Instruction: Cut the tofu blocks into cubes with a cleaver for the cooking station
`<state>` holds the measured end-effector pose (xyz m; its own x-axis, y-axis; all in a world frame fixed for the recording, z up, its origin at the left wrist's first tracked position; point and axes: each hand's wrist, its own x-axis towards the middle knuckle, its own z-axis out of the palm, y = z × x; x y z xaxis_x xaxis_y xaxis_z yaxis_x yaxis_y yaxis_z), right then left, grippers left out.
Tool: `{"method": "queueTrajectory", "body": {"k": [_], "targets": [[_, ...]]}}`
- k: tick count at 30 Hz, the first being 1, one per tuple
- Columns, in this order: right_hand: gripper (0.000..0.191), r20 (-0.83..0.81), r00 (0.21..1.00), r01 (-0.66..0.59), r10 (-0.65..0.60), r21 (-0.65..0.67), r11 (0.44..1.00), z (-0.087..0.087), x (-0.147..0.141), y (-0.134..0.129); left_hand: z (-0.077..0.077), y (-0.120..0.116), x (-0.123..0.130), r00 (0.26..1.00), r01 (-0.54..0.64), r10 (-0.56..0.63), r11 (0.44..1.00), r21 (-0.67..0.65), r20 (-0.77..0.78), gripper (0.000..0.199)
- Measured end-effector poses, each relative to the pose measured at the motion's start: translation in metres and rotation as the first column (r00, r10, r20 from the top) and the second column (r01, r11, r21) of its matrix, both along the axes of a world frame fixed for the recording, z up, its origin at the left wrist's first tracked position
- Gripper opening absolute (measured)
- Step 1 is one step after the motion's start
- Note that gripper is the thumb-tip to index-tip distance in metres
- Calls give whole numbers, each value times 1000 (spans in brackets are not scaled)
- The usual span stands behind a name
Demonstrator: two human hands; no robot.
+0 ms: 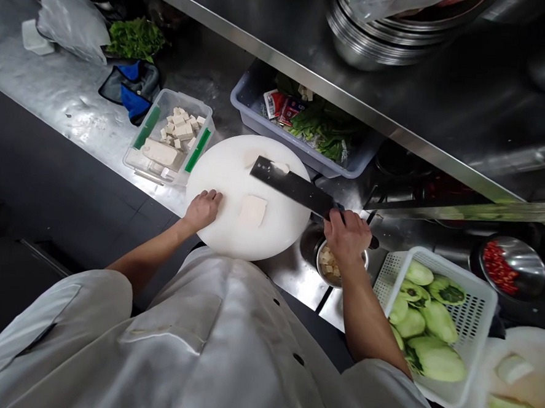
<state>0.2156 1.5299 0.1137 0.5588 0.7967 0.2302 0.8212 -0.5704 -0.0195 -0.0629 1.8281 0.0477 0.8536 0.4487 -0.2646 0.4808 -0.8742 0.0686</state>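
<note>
A round white cutting board (223, 176) lies on the steel counter. A flat square slab of tofu (252, 211) sits near its middle. My left hand (202, 208) rests on the board's near-left edge, fingers curled, holding nothing. My right hand (347, 237) grips the handle of a black cleaver (292, 186), whose blade lies over the board's far right with a small white tofu piece (281, 166) on it. Under my right hand stands a small steel bowl (329, 266) of tofu cubes.
A clear container (167, 137) with tofu cubes and a block stands left of the board. A grey tub (305, 127) of vegetable scraps sits behind it. At right are a white basket (436, 318) of bok choy, a bowl of red chilli (509, 264), and stacked steel bowls (384, 32) on a shelf.
</note>
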Motion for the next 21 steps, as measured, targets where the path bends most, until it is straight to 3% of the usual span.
{"method": "queueTrajectory", "body": {"k": [2,4,6,8,9,10,13,16,19,21], "targets": [[31,-211,968,153,-137,65,986,1,15,18,0,0,3,1000,-21,21,999,29,-14,32],[33,-562,806,316,-185,144,938,-1,36,42,0,1,6,999,-32,33,999,43,-23,32],[34,-890,449,477,-82,161,864,-6,54,65,-2,3,6,1000,-20,20,999,40,-9,29],[39,-995,82,613,49,89,785,-16,60,75,-5,7,4,1000,15,-16,1000,25,25,26],[42,-995,-28,659,94,52,750,-22,56,73,-7,10,2,998,32,-33,999,16,48,24],[45,-989,-85,692,122,30,722,-28,47,65,-9,12,-1,996,45,-45,999,7,73,21],[54,-981,-93,747,170,44,664,-42,1,14,-16,20,-10,989,49,-47,999,-6,142,16],[59,-980,-130,741,154,7,672,-45,-58,-48,-20,26,-17,986,28,-26,1000,-6,164,18],[57,-990,-115,682,83,-18,731,-40,-108,-85,-20,29,-22,983,17,-11,999,-33,183,18],[55,-997,-70,593,29,-19,805,-36,-130,-85,-20,29,-27,978,-6,19,998,-65,208,17]]}}
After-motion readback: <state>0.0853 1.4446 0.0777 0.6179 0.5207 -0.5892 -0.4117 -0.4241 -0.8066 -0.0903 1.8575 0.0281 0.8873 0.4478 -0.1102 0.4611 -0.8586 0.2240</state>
